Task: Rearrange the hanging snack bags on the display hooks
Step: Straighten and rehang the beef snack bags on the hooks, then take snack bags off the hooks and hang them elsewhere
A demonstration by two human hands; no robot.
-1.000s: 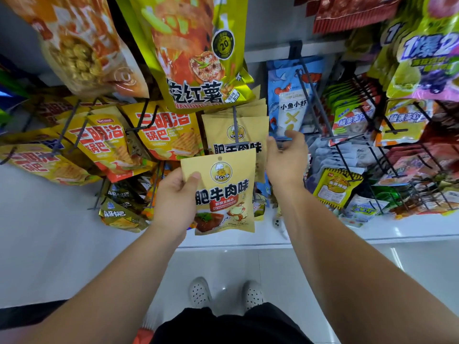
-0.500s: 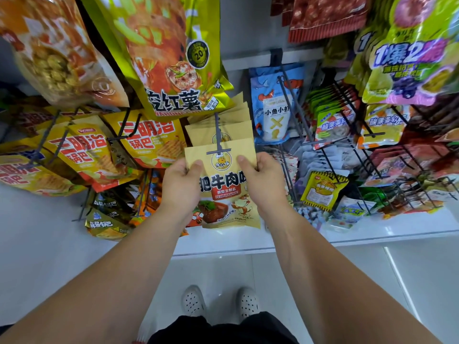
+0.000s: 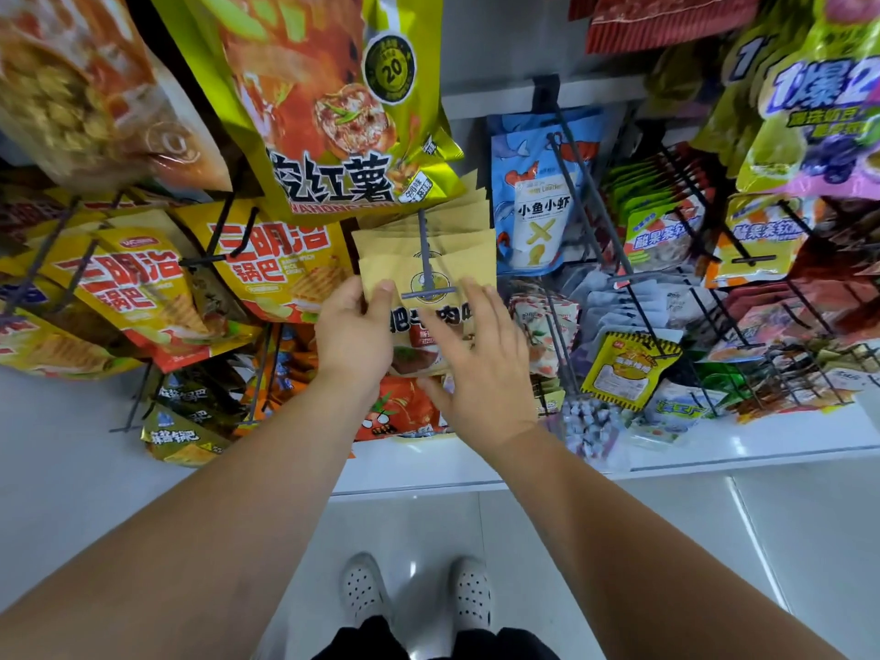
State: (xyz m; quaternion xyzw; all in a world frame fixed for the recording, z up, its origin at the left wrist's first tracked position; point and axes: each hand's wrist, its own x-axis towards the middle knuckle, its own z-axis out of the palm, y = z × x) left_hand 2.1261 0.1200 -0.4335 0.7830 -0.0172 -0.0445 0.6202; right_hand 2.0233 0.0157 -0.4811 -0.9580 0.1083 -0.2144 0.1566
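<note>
A tan beef-flavour snack bag (image 3: 431, 271) hangs on a grey display hook (image 3: 425, 250), in front of several identical tan bags. The hook's T-shaped tip crosses the bag's front. My left hand (image 3: 355, 335) grips the bag's left edge, thumb on the front. My right hand (image 3: 481, 359) lies over the bag's lower right with fingers spread, slightly blurred, holding nothing. The lower part of the bag is hidden behind both hands.
A big yellow-green sweet potato bag (image 3: 333, 111) hangs just above the hook. Yellow rice-crust bags (image 3: 271, 264) hang left, a blue fish-and-shrimp bag (image 3: 533, 212) right, beside a long bare hook (image 3: 590, 207). A white shelf edge (image 3: 714, 450) runs below.
The tan bag went from my left hand in front of the hook onto the hook and slid back. My right hand let go of it and spread its fingers.
</note>
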